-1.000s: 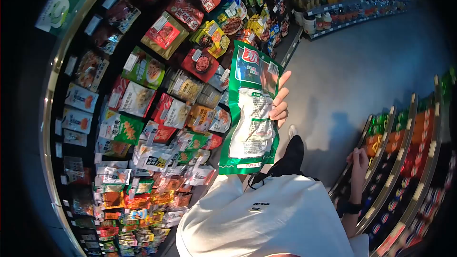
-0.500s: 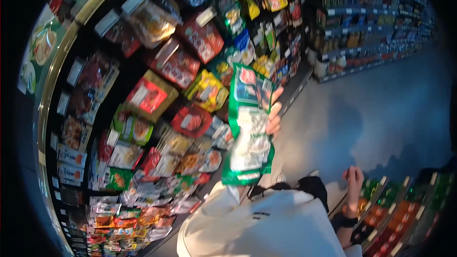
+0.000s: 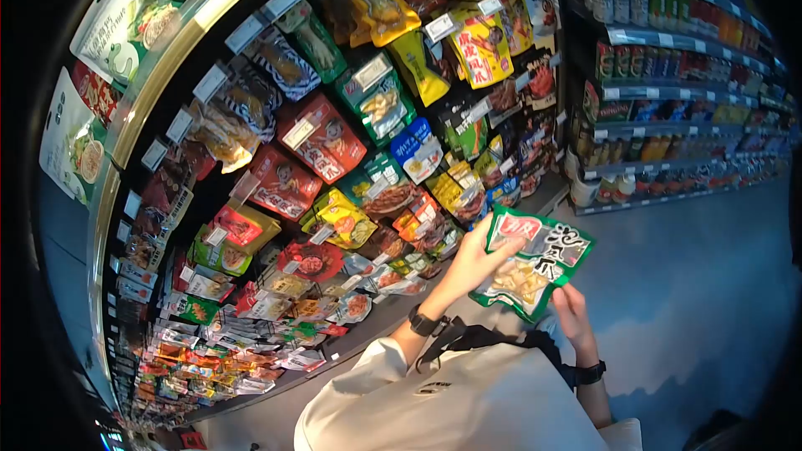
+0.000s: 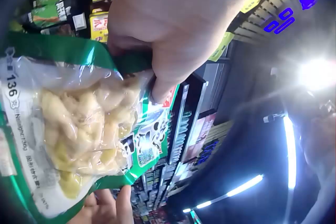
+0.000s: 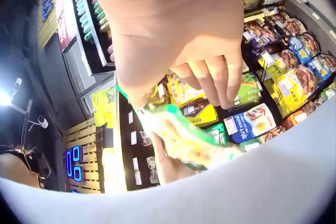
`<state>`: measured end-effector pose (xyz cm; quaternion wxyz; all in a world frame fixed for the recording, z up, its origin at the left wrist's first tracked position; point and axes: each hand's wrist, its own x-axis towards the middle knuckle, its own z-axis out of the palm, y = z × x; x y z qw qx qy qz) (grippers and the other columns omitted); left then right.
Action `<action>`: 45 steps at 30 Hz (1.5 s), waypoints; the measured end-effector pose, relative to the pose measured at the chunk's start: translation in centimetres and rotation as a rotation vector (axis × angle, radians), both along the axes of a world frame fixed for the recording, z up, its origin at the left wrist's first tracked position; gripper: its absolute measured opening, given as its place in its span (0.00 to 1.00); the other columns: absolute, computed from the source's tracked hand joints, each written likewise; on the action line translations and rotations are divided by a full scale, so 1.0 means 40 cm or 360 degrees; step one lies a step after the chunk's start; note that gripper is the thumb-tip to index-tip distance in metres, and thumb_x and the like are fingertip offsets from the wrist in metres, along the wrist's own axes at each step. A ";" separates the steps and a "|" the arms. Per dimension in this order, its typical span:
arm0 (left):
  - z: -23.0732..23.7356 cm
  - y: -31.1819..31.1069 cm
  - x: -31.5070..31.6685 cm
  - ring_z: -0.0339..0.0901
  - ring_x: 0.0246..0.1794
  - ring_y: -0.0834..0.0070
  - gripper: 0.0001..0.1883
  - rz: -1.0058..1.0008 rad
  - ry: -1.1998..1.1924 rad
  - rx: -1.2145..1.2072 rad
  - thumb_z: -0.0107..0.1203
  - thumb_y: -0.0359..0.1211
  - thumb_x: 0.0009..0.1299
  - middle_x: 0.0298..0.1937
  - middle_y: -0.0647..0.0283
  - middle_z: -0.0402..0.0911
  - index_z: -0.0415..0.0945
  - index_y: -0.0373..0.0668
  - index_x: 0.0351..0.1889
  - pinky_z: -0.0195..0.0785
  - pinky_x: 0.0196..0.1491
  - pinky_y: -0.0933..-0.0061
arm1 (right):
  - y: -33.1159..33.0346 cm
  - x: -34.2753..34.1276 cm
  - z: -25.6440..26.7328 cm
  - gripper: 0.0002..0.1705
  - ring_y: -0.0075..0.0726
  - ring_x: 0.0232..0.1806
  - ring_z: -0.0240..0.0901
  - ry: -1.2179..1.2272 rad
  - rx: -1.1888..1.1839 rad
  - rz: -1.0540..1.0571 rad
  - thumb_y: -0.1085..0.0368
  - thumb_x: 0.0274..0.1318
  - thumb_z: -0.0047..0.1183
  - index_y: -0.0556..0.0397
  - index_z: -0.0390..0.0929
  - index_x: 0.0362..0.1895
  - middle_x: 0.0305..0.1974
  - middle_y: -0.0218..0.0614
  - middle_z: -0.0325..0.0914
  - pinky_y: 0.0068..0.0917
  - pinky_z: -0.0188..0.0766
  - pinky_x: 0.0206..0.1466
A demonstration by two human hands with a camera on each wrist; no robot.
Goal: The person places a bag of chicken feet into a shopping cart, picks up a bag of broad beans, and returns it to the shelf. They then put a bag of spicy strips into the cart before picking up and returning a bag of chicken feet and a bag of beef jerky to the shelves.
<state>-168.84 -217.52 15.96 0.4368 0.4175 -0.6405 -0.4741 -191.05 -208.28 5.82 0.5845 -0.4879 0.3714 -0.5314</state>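
Note:
A green-edged clear pouch of chicken feet (image 3: 522, 271) is tilted in front of the body, its printed front facing up. My left hand (image 3: 484, 257) grips its left edge, thumb over the front and fingers behind. In the left wrist view the pale chicken feet (image 4: 86, 124) show through the plastic, beside a 136 g marking. At the lower right corner is my right hand (image 3: 574, 315). The right wrist view shows its thumb at the green edge, while the fingers (image 5: 223, 79) hang loosely curled past the pouch.
A tall rack of hanging snack packets (image 3: 322, 138) with price tags lines the left side. Its metal-edged rail (image 3: 154, 108) curves along the far left. Shelves of cans and bottles (image 3: 668, 92) stand at the back right, with grey floor (image 3: 677, 259) before them.
The pouch has turned from its white printed back to its front and moved right and lower. My right hand has come up to its corner. The view has swung toward the rack.

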 end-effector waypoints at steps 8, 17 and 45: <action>0.036 -0.140 0.006 0.79 0.51 0.82 0.23 0.0318 -0.0148 0.0062 0.64 0.34 0.74 0.54 0.63 0.85 0.72 0.36 0.63 0.71 0.57 0.75 | -0.358 -0.020 0.028 0.16 0.16 0.29 0.63 0.0593 -0.0076 0.0176 0.64 0.76 0.43 0.63 0.73 0.35 0.23 0.29 0.71 0.26 0.62 0.31; -0.006 -0.378 0.238 0.78 0.56 0.77 0.23 0.0728 0.0435 -0.0032 0.64 0.28 0.72 0.57 0.59 0.82 0.70 0.35 0.63 0.71 0.61 0.72 | -0.693 0.197 0.070 0.09 0.18 0.41 0.79 0.0462 -0.0496 0.0231 0.76 0.63 0.60 0.64 0.81 0.47 0.39 0.34 0.85 0.22 0.76 0.47; 0.046 -0.660 0.403 0.80 0.48 0.78 0.16 0.1902 -0.0013 -0.0493 0.64 0.25 0.70 0.49 0.60 0.85 0.75 0.33 0.54 0.73 0.54 0.73 | -1.172 0.466 0.190 0.38 0.48 0.51 0.74 0.0610 -0.0882 0.1019 0.74 0.60 0.60 0.58 0.63 0.74 0.53 0.51 0.73 0.35 0.72 0.55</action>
